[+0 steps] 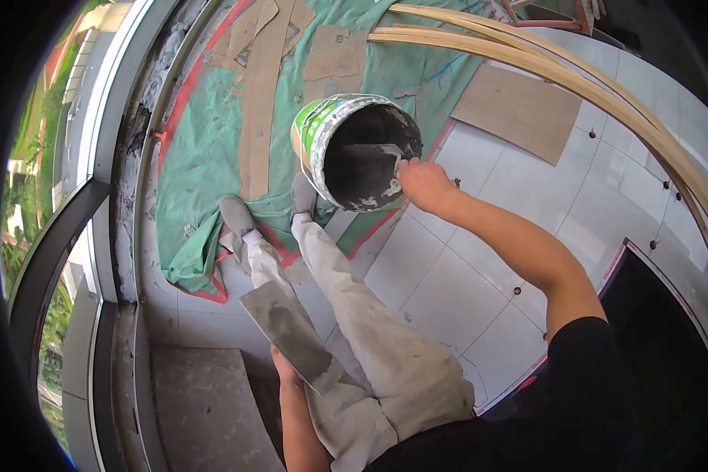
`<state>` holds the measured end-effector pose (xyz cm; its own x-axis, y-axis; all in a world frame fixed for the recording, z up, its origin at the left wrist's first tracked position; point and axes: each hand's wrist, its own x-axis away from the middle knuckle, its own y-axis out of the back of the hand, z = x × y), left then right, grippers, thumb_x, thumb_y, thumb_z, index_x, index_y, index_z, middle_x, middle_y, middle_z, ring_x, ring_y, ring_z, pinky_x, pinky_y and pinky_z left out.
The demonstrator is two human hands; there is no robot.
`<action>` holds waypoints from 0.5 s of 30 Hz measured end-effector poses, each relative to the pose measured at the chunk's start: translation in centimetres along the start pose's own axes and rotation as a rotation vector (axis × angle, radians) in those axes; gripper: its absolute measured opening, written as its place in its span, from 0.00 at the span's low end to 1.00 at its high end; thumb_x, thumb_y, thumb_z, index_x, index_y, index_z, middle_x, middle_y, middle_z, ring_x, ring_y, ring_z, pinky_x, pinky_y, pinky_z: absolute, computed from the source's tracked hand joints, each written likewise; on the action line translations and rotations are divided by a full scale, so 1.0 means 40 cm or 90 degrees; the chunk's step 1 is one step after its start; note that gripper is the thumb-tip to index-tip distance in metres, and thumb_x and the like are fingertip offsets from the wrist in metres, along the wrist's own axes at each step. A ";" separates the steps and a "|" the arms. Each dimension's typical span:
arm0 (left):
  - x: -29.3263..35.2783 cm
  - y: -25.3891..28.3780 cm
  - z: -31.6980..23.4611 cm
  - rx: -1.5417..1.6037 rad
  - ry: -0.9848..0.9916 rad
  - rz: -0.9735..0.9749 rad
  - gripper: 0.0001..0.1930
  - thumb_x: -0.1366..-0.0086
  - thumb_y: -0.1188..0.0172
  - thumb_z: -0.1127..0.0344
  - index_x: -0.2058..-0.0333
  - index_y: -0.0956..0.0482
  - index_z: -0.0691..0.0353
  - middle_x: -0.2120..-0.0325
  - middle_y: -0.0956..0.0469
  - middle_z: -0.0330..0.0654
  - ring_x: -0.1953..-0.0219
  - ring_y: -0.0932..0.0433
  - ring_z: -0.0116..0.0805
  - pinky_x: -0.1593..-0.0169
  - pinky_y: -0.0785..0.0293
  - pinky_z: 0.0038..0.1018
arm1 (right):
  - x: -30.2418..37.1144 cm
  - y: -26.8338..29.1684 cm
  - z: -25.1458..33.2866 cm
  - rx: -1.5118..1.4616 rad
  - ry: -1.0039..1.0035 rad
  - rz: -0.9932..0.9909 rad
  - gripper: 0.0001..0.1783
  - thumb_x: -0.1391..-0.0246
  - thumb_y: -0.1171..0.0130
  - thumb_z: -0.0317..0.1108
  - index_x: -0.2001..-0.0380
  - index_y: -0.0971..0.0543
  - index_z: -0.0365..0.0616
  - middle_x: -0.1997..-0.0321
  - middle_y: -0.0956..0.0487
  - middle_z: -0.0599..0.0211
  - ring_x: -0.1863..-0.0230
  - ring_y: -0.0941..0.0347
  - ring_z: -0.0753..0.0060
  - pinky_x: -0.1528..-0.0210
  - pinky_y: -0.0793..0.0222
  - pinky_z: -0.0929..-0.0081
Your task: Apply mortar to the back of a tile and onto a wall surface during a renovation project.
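1. Grasping a trowel (372, 149), my right grip (425, 185) closes around its handle end; the grey blade lies inside the bucket (307, 141), and my arm stretches out, presumably because the bucket sits well ahead of me.
2. The white-and-green bucket's mouth faces me, and it looks tipped, likely so the blade reaches its dark inside easily.
3. My left grip (282, 366) holds a narrow grey slab (285, 332) near its lower end; my fingers are mostly hidden beneath. The broad, smeared face is turned up over my trousers (370, 315), probably to leave it accessible.
4. Green sheeting (197, 141) and cardboard strips (258, 134) lie around the bucket, I judge to shield the floor tiles (464, 275).
5. My right shoe (303, 195) is just beside the bucket, perhaps steadying it; I cannot tell whether they touch.
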<state>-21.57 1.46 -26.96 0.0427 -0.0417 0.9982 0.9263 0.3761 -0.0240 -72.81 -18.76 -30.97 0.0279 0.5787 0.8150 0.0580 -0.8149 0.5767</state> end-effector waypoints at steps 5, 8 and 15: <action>-0.043 -0.033 0.004 0.035 0.042 -0.038 0.20 0.14 0.48 0.60 0.34 0.20 0.62 0.48 0.12 0.44 0.53 0.10 0.41 0.52 0.09 0.39 | 0.095 0.169 -0.097 0.330 0.082 -0.005 0.25 0.34 0.40 0.32 0.40 0.20 0.25 0.62 0.11 0.54 0.63 0.10 0.56 0.65 0.12 0.60; -0.056 0.005 0.034 0.059 0.035 -0.030 0.20 0.14 0.48 0.59 0.34 0.20 0.62 0.49 0.12 0.44 0.54 0.10 0.41 0.52 0.09 0.39 | 0.040 0.160 -0.076 0.443 0.037 -0.009 0.25 0.33 0.41 0.33 0.38 0.20 0.29 0.58 0.10 0.52 0.62 0.08 0.57 0.65 0.14 0.60; -0.032 -0.012 0.006 0.058 0.041 -0.024 0.22 0.14 0.49 0.56 0.33 0.21 0.61 0.48 0.12 0.45 0.53 0.10 0.44 0.51 0.09 0.42 | -0.067 0.076 -0.187 0.189 -0.024 0.175 0.17 0.30 0.41 0.35 0.51 0.12 0.32 0.56 0.09 0.40 0.58 0.07 0.51 0.65 0.12 0.54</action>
<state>-22.16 1.56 -28.23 0.0353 -0.1164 0.9926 0.8896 0.4561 0.0218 -80.18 -23.04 -30.98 0.1191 0.3454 0.9309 0.3290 -0.8983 0.2912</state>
